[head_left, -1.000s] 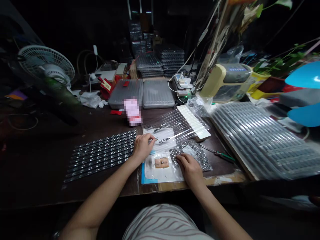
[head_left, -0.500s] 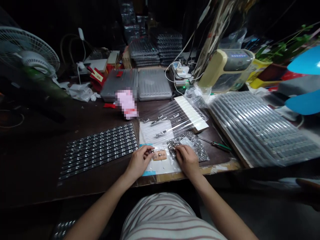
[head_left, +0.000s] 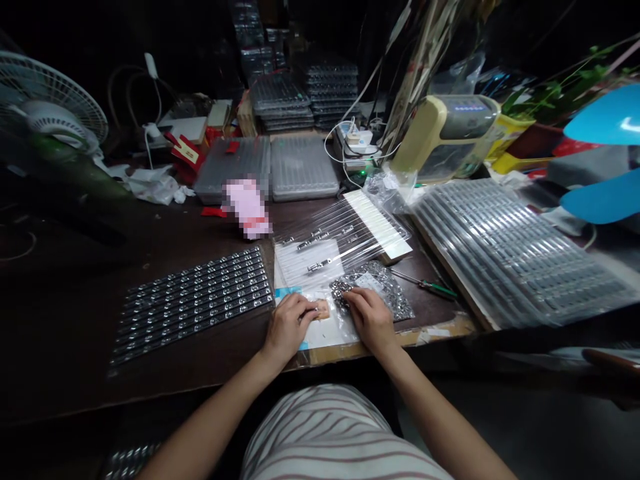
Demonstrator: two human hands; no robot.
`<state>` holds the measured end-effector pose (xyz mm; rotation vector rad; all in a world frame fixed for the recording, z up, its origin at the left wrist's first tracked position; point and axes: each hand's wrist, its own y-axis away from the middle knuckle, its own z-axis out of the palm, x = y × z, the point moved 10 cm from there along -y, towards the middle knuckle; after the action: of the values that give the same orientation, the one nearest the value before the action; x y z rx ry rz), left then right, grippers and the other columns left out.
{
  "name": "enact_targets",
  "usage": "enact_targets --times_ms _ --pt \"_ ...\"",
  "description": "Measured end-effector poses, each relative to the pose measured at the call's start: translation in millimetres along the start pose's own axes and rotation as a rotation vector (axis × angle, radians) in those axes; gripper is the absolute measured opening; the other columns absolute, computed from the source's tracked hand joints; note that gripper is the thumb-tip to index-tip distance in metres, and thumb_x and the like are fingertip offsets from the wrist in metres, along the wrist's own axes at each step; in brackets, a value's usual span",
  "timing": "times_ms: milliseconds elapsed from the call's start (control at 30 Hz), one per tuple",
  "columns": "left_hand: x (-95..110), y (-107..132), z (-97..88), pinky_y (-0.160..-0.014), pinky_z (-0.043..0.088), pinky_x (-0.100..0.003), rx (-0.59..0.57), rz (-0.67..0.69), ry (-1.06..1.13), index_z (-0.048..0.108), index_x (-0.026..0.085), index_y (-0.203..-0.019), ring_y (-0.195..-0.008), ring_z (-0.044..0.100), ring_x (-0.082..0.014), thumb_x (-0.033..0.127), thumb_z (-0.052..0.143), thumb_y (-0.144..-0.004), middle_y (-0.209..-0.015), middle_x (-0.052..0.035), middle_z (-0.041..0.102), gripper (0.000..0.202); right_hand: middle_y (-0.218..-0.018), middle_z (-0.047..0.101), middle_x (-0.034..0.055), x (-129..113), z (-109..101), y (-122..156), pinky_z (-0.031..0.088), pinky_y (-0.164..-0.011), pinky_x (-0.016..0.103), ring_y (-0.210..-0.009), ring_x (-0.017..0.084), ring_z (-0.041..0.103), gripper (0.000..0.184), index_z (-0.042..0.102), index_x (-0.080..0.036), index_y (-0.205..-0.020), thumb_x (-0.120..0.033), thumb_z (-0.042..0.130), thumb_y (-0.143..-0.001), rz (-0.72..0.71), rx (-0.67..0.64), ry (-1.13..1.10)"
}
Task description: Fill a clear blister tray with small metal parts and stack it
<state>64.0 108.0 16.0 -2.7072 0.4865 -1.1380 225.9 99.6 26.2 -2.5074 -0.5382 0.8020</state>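
My left hand (head_left: 290, 327) is closed in a pinch over the near edge of a small tan block (head_left: 324, 309). Whatever lies between its fingertips is too small to name. My right hand (head_left: 373, 321) has its fingertips together at a heap of small shiny metal parts (head_left: 340, 288), spilling from the mouth of a clear plastic bag (head_left: 397, 300). What those fingers grip is hidden. A white sheet (head_left: 320, 339) with blue tape lies under the block. Beyond it, a clear ribbed tray (head_left: 320, 250) carries several metal pieces.
To the left lies a panel of dark strips with shiny fittings (head_left: 193, 300). A green-handled screwdriver (head_left: 435, 288) rests right of the bag. Stacked clear trays (head_left: 525, 253) fill the right side. At the back stand a fan (head_left: 55, 100), a beige machine (head_left: 445, 137) and closed clear cases (head_left: 304, 167).
My left hand has moved right, onto the tan block, and now covers part of it. My right hand stays at the metal parts. The whole view has shifted slightly.
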Motion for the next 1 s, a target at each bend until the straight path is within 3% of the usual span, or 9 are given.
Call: enact_targets --times_ms 167,333,533,633,767,867,1000 --pt "3.8 -1.3 0.9 -0.072 0.046 -0.029 -0.007 0.016 -0.030 0.068 0.017 -0.085 -0.078 0.057 -0.0167 0.018 0.061 -0.084 -0.079 -0.0039 0.062 0.007 -0.098 0.066 0.0066 -4.0 -1.1 -0.5 0.047 -0.078 0.031 -0.091 0.017 0.059 0.021 0.063 -0.021 -0.104 -0.016 0.046 -0.092 -0.001 -0.001 -0.017" --pt "6.0 -1.3 -2.0 -0.073 0.046 -0.030 -0.007 0.039 -0.003 0.067 0.019 -0.085 -0.080 0.058 -0.0177 0.019 0.058 -0.085 -0.080 -0.0042 0.063 0.009 -0.081 0.069 0.0019 -18.5 9.5 -9.1 0.039 -0.070 0.030 -0.077 0.015 0.059 0.012 0.066 -0.021 -0.087 -0.027 0.055 -0.090 0.047 -0.055 -0.026" --pt "-6.4 3.4 -36.5 -0.076 0.048 -0.030 0.258 -0.011 0.120 0.066 0.020 -0.089 -0.084 0.060 -0.0169 0.024 0.057 -0.087 -0.086 -0.0042 0.063 0.011 -0.087 0.069 0.0015 -45.2 32.4 -17.8 0.034 -0.072 0.032 -0.080 0.015 0.055 0.013 0.070 -0.026 -0.085 -0.033 0.059 -0.088 -0.001 -0.120 0.026" --pt "-7.2 5.4 -37.7 -0.076 0.048 -0.029 0.273 -0.004 0.121 0.067 0.019 -0.089 -0.084 0.059 -0.0166 0.024 0.057 -0.086 -0.085 -0.0043 0.063 0.011 -0.090 0.068 0.0021 -49.7 38.2 -17.5 0.033 -0.071 0.032 -0.083 0.016 0.054 0.012 0.071 -0.028 -0.089 -0.032 0.059 -0.088 -0.029 -0.140 0.058" --pt "-4.1 5.6 -26.6 -0.077 0.048 -0.030 0.190 0.035 0.127 0.068 0.020 -0.089 -0.083 0.059 -0.0169 0.024 0.059 -0.085 -0.084 -0.0045 0.064 0.011 -0.103 0.066 0.0025 -43.1 33.4 -15.0 0.033 -0.074 0.033 -0.091 0.019 0.052 0.018 0.067 -0.029 -0.104 -0.030 0.060 -0.088 -0.054 -0.155 0.129" --pt "-7.7 3.9 -27.2 -0.073 0.048 -0.028 0.192 0.001 0.151 0.068 0.019 -0.088 -0.082 0.059 -0.0164 0.024 0.059 -0.085 -0.083 -0.0046 0.064 0.011 -0.113 0.064 0.0046 -28.3 24.5 -11.8 0.034 -0.076 0.035 -0.096 0.022 0.050 0.027 0.061 -0.026 -0.115 -0.026 0.058 -0.088 -0.060 -0.152 0.235" --pt "-8.2 -2.9 -24.5 -0.068 0.047 -0.027 0.166 -0.071 0.179 0.069 0.019 -0.087 -0.078 0.059 -0.0151 0.023 0.060 -0.084 -0.084 -0.0044 0.064 0.010 -0.102 0.065 0.0052 -12.7 19.9 -7.1 0.036 -0.072 0.033 -0.090 0.020 0.052 0.018 0.064 -0.022 -0.105 -0.026 0.053 -0.091 -0.062 -0.148 0.231"
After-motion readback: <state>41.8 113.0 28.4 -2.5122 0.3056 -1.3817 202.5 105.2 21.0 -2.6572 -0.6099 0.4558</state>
